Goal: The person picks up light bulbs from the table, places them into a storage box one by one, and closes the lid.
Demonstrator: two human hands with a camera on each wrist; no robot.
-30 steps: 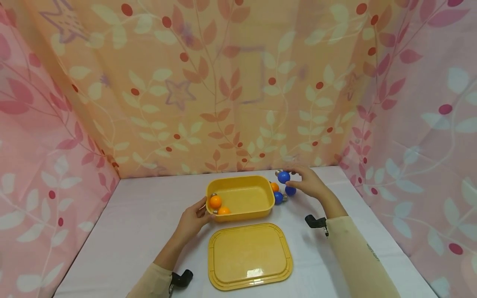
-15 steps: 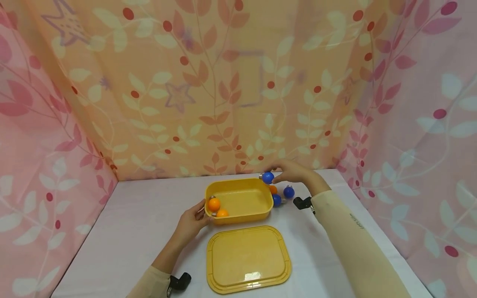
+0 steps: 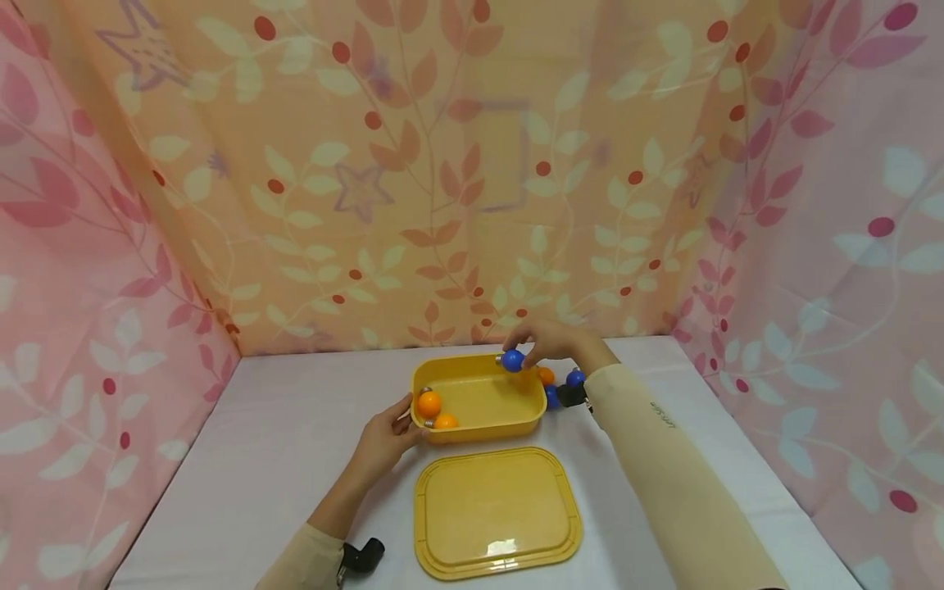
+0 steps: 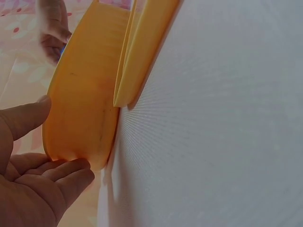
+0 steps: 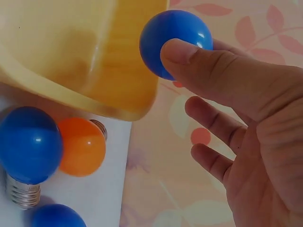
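Note:
A blue light bulb (image 3: 513,360) is pinched between the thumb and fingers of my right hand (image 3: 555,340), above the right back part of the yellow plastic box (image 3: 479,430). In the right wrist view the blue bulb (image 5: 175,45) hangs beside the box's rim, apart from it. My left hand (image 3: 383,438) holds the box's left front corner. In the left wrist view its thumb is at the rim and its fingers touch the wall. Two orange bulbs, one upright (image 3: 429,404) and one lying (image 3: 446,421), are inside at the left end.
Outside the box's right end lie an orange bulb (image 5: 81,147), a blue bulb (image 5: 31,144) and another blue bulb (image 5: 57,218). The yellow lid (image 3: 497,512) lies flat in front of the box on the white tablecloth (image 3: 295,426). Patterned curtains (image 3: 442,164) enclose the table.
My right hand has carried the blue bulb leftward, from beside the loose bulbs to over the box. My left hand has stayed at the box's corner.

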